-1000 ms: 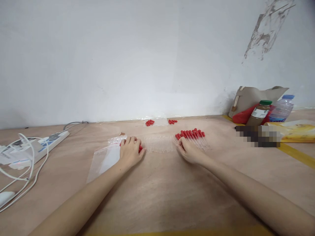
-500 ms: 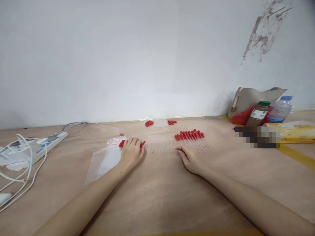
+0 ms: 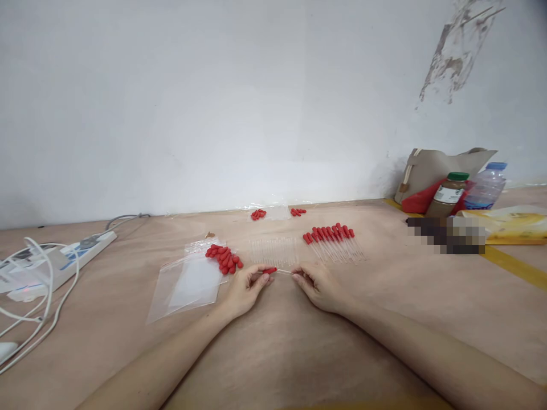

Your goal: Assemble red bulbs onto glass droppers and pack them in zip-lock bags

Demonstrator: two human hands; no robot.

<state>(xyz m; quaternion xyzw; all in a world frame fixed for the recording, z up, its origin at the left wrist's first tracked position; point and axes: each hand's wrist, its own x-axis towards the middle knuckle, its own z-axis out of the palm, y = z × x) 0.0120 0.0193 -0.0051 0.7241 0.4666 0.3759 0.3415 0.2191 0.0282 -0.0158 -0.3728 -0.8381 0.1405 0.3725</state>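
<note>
Low over the pale brown wooden tabletop (image 3: pixel 265 356), here I am with both hands almost meeting; my left hand (image 3: pixel 250 289) has thumb and fingers closed round a small red rubbery bulb (image 3: pixel 270 270), its end poking out toward the middle; my right hand (image 3: pixel 316 285) has its fingertips pinched together on a thin, clear, straight tube (image 3: pixel 284 271) — held near its right end, its left end right at the bulb; whether it sits inside, I cannot tell.

The bulb looks light and soft, so I'd judge it gives under a squeeze; best gripped round its body, leaving the mouth free; the tube looks light too, but stiff, smooth and perhaps slippery — if it's glass it could snap, so a gentle pinch close to the joining end and a straight line seem wise.

Just beyond my fingers lies a neat row of thin clear tubes (image 3: pixel 273 251); to its left, a loose pile of glossy red bulbs (image 3: pixel 225 261) beside and partly over a flat clear plastic bag (image 3: pixel 194 287); to its right, a slanting fan of red-topped clear droppers (image 3: pixel 331 239), bulbs pointing toward the white wall (image 3: pixel 213 114).
</note>
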